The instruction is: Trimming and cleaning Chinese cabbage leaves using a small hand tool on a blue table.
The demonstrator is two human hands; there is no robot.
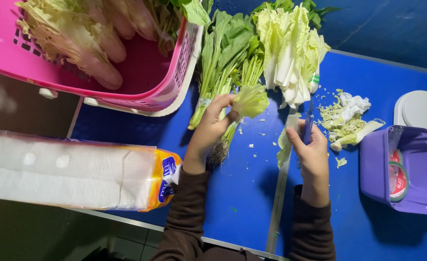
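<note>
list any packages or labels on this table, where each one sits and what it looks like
Wrapped pack: lies at the left edge of the blue table, long, white, with an orange and blue printed end.
Tape rolls: inside the purple tub at the right, round, with red and white labels.
Green band: around the pale cabbage bunch at the top, small, green and white.

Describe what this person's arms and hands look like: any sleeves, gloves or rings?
Both arms wear long dark brown sleeves with ribbed cuffs ending at the wrists. The left hand and right hand are bare: no gloves, and no rings or watch can be seen from this head view.
</note>
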